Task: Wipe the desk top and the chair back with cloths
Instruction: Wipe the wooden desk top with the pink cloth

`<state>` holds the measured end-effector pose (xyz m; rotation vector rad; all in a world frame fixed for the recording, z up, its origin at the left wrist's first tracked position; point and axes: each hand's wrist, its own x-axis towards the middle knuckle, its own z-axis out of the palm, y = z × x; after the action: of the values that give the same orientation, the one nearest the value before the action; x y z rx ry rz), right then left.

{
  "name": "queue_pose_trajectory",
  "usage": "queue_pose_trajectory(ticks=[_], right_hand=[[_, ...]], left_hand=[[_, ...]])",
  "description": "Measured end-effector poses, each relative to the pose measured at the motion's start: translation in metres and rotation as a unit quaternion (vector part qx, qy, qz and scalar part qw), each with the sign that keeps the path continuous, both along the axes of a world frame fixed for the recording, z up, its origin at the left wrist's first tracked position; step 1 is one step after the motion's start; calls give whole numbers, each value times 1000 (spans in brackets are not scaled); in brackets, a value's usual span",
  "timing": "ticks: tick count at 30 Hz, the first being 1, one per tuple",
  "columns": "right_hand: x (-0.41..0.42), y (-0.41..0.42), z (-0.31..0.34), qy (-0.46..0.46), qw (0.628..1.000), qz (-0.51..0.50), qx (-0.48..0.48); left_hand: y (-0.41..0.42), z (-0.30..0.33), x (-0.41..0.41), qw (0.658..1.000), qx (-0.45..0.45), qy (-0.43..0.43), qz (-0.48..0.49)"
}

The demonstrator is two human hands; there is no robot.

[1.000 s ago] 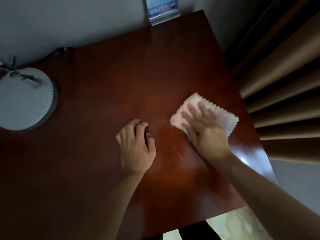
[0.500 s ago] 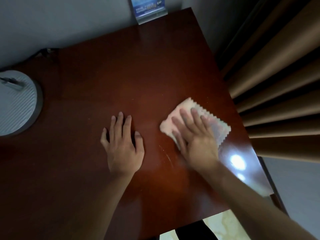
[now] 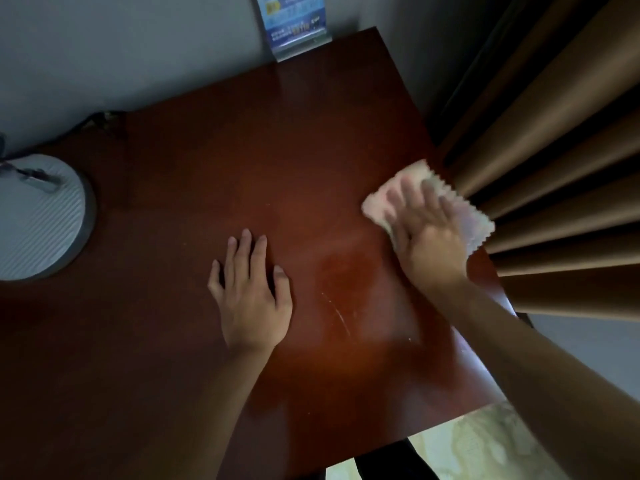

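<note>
A dark red-brown desk top (image 3: 225, 161) fills the view. My right hand (image 3: 426, 237) lies flat with straight fingers on a pale pink cloth (image 3: 476, 226) with a zigzag edge, pressing it onto the desk at its right edge. Hand and cloth are blurred by motion. My left hand (image 3: 251, 292) rests flat on the desk near the middle, fingers spread, holding nothing. A faint scratch or streak (image 3: 337, 311) shows between the two hands. No chair back is in view.
A round grey ribbed lamp base (image 3: 38, 220) stands at the desk's left side with a cable (image 3: 86, 123) behind it. A blue card stand (image 3: 296, 26) sits at the far edge against the wall. Brown curtains (image 3: 554, 168) hang right beside the desk.
My right hand has slid the cloth away and to the right, up to the desk's right edge by the curtain. My left hand's fingers uncurled and it now rests flat.
</note>
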<state>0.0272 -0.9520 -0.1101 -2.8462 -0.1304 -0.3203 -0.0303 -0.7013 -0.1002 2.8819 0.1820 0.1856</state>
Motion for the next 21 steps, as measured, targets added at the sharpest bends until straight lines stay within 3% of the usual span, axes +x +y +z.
queue_pose_trajectory(ticks=[3, 8, 15, 21], right_hand=[[4, 15, 3, 20, 995, -88, 30], [-57, 40, -3, -28, 1000, 5, 13], [11, -16, 1, 16, 994, -112, 3], [-82, 33, 0, 6, 1000, 9, 28]], left_hand=[[1, -1, -1, 1000, 2, -6, -1], [1, -2, 0, 1000, 6, -11, 0], [2, -2, 0, 1000, 1, 2, -1], [2, -3, 0, 1000, -3, 1, -3]])
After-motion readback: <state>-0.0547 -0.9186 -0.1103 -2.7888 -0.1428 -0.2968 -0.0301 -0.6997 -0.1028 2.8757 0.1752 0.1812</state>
